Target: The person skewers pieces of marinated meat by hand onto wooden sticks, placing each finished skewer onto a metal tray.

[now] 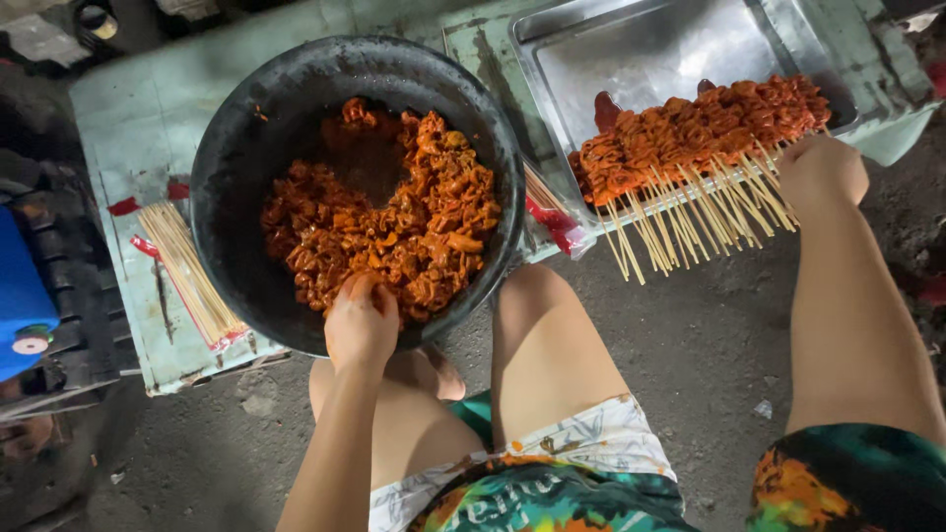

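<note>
A big black bowl [227, 177] holds red marinated meat pieces [414, 227]. My left hand [362, 320] reaches over the near rim, its fingers closed down in the meat. On a metal tray [641, 59] to the right lies a row of several loaded meat skewers [690, 133], their sticks hanging over the tray's front edge. My right hand [820, 169] rests at the right end of that row, curled around a skewer's stick. The fingertips of both hands are hidden.
Bowl and tray sit on a low pale-green table [128, 118]. A bundle of bare bamboo sticks [187, 271] lies left of the bowl, another pack [547, 202] between bowl and tray. A blue object [20, 296] stands at far left. My knees are below the table edge.
</note>
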